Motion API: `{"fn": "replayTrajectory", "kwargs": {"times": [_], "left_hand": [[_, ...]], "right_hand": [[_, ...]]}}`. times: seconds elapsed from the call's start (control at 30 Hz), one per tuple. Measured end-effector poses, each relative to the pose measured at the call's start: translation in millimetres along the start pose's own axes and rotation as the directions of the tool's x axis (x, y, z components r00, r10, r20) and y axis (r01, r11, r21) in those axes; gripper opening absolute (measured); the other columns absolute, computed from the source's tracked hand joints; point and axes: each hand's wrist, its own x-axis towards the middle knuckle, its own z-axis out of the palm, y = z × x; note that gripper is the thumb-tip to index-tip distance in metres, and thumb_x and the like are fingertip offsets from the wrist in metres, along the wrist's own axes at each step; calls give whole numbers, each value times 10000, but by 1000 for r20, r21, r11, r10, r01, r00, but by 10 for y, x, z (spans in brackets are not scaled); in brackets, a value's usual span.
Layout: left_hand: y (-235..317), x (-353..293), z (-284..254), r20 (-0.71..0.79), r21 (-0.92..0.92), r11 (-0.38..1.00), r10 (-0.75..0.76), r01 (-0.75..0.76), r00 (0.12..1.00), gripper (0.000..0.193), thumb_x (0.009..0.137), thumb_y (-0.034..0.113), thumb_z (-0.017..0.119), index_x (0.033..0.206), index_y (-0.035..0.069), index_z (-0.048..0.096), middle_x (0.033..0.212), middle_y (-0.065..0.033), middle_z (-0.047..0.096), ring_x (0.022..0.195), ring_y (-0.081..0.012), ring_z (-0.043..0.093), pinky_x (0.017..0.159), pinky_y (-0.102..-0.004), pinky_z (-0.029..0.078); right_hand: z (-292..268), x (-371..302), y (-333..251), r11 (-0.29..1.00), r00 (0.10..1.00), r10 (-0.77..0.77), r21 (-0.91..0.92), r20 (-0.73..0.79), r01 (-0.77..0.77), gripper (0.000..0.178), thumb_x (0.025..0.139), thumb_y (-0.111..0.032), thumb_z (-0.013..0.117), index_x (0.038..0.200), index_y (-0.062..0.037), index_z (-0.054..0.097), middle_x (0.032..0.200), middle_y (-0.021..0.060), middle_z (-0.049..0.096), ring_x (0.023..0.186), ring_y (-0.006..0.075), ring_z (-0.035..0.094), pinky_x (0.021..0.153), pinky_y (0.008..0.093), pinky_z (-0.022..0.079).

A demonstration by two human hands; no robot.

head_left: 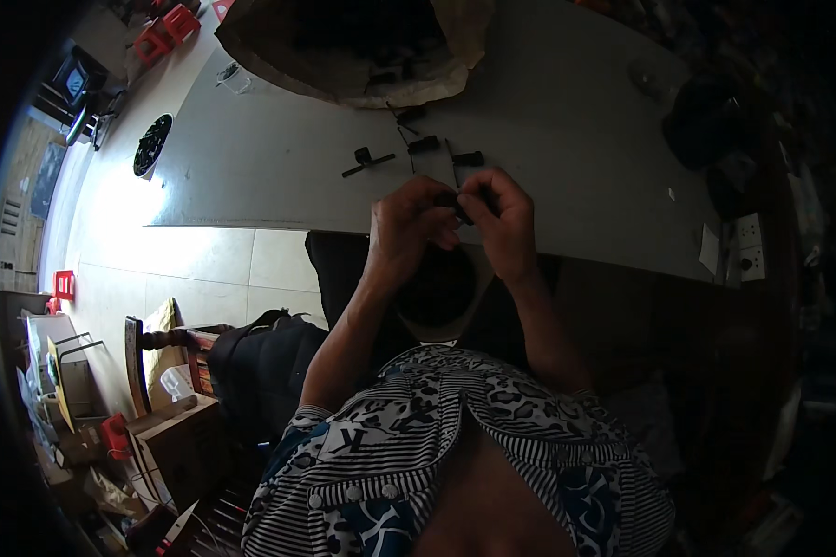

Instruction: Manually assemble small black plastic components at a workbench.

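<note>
Sack [469,42] — dark pieces [383,78] inside; hands [509,226] — gripping small black part [452,201].

And there's the small black piece [450,200], pinched between left grip [401,221] and right grip [505,221], near the close edge of the table [269,176]! Dark all over, mostly covered, its full shape and tilt too hidden to call!

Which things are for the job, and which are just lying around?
Probably for the job:
black piece in left hand and right hand
loose black pieces on table
open sack

Seemingly just lying about:
cardboard box
red stools
wooden chair
</note>
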Motion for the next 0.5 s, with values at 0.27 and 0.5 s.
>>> {"fn": "replayTrajectory", "kwargs": {"times": [0.27,0.5], "left_hand": [[-38,-67,133,-128,114,988,116,-102,985,140,781,-19,522,918,-31,549,700,-80,618,594,-109,616,533,-213,490],[5,-151,214,-123,398,873,357,-283,926,112,794,-4,520,906,-4,527,728,-115,622,600,-160,641,540,-248,499]], "right_hand": [[114,-51,86,918,949,-276,-333,-152,214,69,846,-46,516,785,-25,491,710,-13,471,649,53,439,579,198,376],[186,-76,70,995,981,-94,-55,-170,86,126,881,-114,498,783,-38,480,680,-35,433,621,30,395,540,180,340]]}}
